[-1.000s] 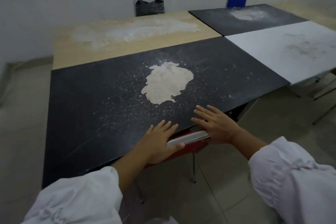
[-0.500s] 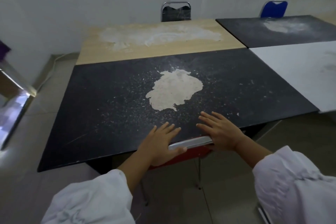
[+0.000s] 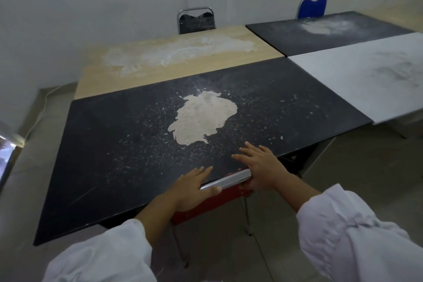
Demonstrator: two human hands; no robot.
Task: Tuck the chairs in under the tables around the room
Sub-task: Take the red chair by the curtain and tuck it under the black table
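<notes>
A red chair (image 3: 215, 201) with a chrome top rail stands at the near edge of the black table (image 3: 109, 155), its backrest against the table edge and its seat hidden under the top. My left hand (image 3: 192, 188) and my right hand (image 3: 258, 169) press flat on the chrome rail, fingers stretched out over the tabletop, thumbs under the rail. A black chair (image 3: 196, 20) stands behind the wooden table (image 3: 96, 80). Behind the far black table (image 3: 286, 36) stands a blue chair (image 3: 312, 7).
A pale powder patch (image 3: 203, 119) lies mid-table on the black top, with crumbs around it. A white table (image 3: 343, 75) adjoins at the right. The four tables are pushed together. Walls close the back and left; bare floor lies below me.
My view has swung left and drawn back a little. Both hands stay on the red chair's rail, which sits slightly closer to the table edge.
</notes>
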